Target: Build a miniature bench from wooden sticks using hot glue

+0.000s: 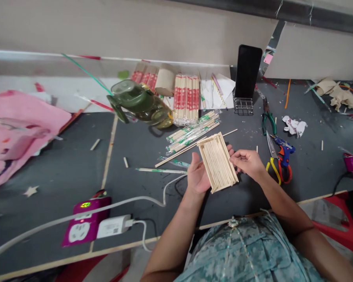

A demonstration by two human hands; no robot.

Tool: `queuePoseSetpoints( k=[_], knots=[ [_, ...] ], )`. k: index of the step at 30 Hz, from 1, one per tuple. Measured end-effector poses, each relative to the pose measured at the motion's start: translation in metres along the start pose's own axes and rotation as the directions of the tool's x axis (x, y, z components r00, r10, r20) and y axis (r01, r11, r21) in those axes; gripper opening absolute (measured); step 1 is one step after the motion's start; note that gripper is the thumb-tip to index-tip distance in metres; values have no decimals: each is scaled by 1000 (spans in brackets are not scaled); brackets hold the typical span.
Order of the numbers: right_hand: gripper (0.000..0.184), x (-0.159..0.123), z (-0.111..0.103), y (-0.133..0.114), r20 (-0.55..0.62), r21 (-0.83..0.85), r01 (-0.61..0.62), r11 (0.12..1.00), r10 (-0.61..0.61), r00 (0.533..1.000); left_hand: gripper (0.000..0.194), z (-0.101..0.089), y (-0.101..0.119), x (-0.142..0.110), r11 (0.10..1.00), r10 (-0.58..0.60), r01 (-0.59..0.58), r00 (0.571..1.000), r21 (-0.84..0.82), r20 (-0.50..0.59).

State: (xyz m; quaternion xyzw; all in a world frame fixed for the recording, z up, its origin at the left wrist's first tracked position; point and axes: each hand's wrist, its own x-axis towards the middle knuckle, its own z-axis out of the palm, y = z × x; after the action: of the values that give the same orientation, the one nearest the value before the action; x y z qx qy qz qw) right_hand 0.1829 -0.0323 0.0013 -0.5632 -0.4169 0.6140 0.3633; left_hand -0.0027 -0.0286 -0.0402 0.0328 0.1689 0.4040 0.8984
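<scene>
A shallow tray made of wooden chopsticks (218,163) rests tilted on my left hand (198,176), which supports it from below with the thumb standing apart and the fingertips showing past its far right side. My right hand (247,162) is closed in a pinch at the tray's right edge. Its fingertips touch the rim there; whether a small piece is also between them, I cannot tell. Just beyond the tray lie several wrapped chopsticks (194,133) in clear and green packaging. One more wrapped chopstick (161,170) lies left of my left hand.
To the right are scissors (272,150), a blue glue gun (285,150) and green-handled pliers (269,121). A phone (248,72) leans in a wire stand. Behind lie chopstick bundles (186,98) and a green bottle (138,100). A white cable (120,201) crosses near a purple power socket (86,223).
</scene>
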Motion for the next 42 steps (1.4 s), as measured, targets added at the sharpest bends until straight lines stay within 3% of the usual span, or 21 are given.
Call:
queuePoseSetpoints(
  k=[12, 37, 42],
  knots=[
    [29, 1, -1, 6, 6, 24, -12, 1000, 12, 1000, 86, 6, -1, 1, 999, 16, -14, 997, 29, -75],
    [28, 2, 3, 7, -15, 23, -8, 1000, 8, 1000, 85, 5, 0, 2, 998, 31, -28, 998, 64, -54],
    [28, 3, -4, 12, -35, -64, 29, 998, -32, 999, 82, 7, 1, 1, 998, 36, -32, 996, 47, -79]
  ],
)
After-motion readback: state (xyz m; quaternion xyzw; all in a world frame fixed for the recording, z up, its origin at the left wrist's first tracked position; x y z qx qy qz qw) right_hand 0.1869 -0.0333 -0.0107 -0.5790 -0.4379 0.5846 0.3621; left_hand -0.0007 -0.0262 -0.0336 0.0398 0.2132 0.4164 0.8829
